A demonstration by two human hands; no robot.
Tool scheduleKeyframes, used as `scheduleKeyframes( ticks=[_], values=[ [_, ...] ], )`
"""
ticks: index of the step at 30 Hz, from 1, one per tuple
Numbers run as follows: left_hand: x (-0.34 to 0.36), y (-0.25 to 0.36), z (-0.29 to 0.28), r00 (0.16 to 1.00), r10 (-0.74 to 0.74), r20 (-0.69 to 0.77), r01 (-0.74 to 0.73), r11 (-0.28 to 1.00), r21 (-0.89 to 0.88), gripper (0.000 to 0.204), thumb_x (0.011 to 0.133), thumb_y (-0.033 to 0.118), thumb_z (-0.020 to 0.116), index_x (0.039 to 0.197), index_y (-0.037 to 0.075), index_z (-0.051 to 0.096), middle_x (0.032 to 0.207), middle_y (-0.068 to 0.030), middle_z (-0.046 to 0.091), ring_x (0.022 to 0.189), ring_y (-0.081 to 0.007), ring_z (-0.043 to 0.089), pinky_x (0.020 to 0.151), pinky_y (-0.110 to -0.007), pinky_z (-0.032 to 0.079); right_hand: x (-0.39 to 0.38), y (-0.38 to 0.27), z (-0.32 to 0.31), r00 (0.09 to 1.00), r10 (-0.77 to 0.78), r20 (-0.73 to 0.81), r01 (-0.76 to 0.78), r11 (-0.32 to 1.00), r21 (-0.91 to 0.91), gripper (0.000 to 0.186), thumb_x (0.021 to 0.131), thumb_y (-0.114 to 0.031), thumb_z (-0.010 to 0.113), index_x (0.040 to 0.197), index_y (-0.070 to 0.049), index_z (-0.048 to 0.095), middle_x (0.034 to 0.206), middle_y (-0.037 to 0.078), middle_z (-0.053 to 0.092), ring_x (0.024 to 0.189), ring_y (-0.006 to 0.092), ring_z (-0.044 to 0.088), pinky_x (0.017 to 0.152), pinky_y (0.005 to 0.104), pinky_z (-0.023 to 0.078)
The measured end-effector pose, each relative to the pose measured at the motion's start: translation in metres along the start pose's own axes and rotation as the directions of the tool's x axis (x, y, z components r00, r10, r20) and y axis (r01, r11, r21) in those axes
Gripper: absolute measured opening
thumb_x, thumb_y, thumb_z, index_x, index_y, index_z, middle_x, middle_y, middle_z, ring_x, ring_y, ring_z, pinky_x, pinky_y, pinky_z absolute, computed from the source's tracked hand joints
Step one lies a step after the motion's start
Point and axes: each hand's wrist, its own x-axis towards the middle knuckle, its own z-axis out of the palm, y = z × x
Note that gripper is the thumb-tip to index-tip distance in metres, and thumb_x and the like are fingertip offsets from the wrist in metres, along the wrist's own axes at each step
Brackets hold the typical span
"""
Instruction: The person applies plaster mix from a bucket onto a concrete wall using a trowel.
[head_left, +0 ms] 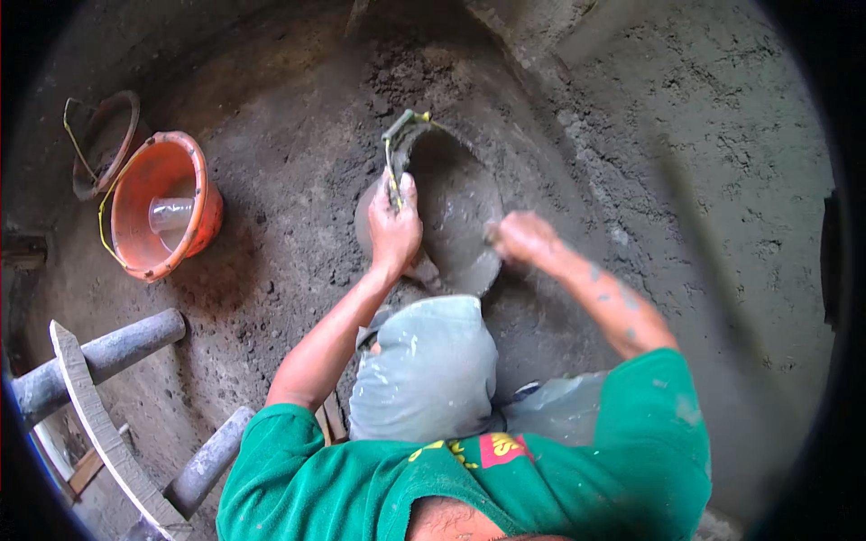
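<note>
A cement-coated bucket with wet grey material inside lies tilted on the ground in front of my knees. My left hand is closed on its left side near the yellow handle with a grey grip. My right hand, slightly blurred, is closed at the bucket's right edge; what its fingers hold is too unclear to name. My grey-clad knee is just below the bucket.
An orange bucket with a clear container inside stands left, beside another dirty bucket. Grey pipes and a curved pale board are at lower left. A rough plastered surface fills the right.
</note>
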Motion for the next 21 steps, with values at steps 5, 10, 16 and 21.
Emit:
scheduleKeyframes(
  ticks=[5,10,16,21],
  values=[
    [-0.004,-0.001,0.004,0.998,-0.059,0.008,0.060,0.980,-0.192,0.027,0.097,0.028,0.053,0.103,0.003,0.060,0.080,0.0055,0.052,0.075,-0.0056,0.045,0.067,-0.024,0.039,-0.021,-0.003,0.059,0.969,-0.126,-0.215,0.211,0.873,0.439,0.035,0.078,-0.030,0.066,0.107,-0.011,0.066,0.087,0.018,0.067,0.077,0.0354,0.066,0.067,0.0393,0.054],
    [0.005,-0.009,-0.018,0.994,-0.088,-0.072,0.067,0.966,-0.249,0.028,0.097,0.029,0.054,0.105,0.003,0.061,0.088,0.0055,0.055,0.081,-0.0054,0.047,0.074,-0.023,0.040,-0.057,0.020,0.010,0.886,-0.142,-0.442,0.397,0.726,0.562,0.031,0.075,-0.022,0.075,0.100,-0.005,0.065,0.076,0.013,0.066,0.066,0.0227,0.064,0.063,0.0320,0.051],
    [-0.001,-0.012,-0.025,0.987,-0.109,-0.115,0.078,0.967,-0.241,0.030,0.097,0.029,0.054,0.108,0.002,0.061,0.094,0.0025,0.058,0.087,-0.0067,0.048,0.080,-0.023,0.040,-0.056,0.134,-0.080,0.979,-0.097,0.180,-0.131,0.379,0.916,0.021,0.086,-0.013,0.063,0.107,-0.007,0.062,0.065,0.001,0.057,0.049,0.0076,0.053,0.040,0.0214,0.046],
    [-0.007,-0.010,-0.017,0.989,-0.075,-0.124,0.049,0.979,-0.200,0.030,0.097,0.029,0.054,0.108,0.002,0.060,0.094,0.0019,0.058,0.087,-0.0072,0.048,0.080,-0.023,0.039,-0.037,0.243,-0.182,0.639,0.712,-0.291,-0.146,0.484,0.863,0.019,0.089,-0.027,0.059,0.090,-0.009,0.054,0.063,-0.001,0.050,0.045,0.0062,0.045,0.036,0.0209,0.036]
  ],
)
